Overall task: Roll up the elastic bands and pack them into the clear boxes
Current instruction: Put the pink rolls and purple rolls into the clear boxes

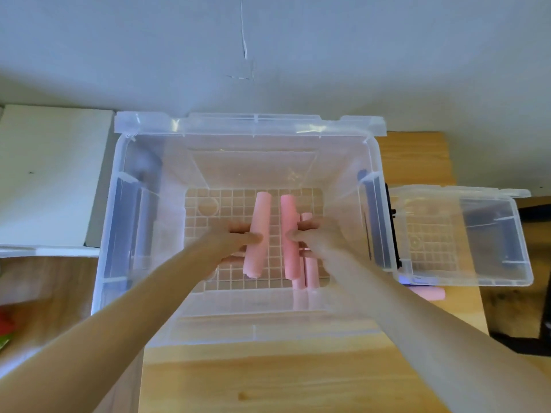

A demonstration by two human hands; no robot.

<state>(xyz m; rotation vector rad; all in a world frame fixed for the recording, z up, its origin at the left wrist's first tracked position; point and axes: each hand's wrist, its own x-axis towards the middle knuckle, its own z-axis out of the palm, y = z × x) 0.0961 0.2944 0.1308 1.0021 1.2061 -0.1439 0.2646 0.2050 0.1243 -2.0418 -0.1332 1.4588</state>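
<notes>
Rolled pink elastic bands: two held inside the large clear box [107,222], above its gridded floor. Left hand [235,242] grips one roll [258,236], fingers and thumb curled round its middle. Right hand [316,236] grips the second roll [289,236] the same way. The two rolls run roughly parallel, a narrow gap between. More pink rolls [310,269] lie on the box floor under the right hand. Smaller clear box [492,234] stands to the right on the wooden table [268,380]; another pink roll [429,293] lies just beside it.
</notes>
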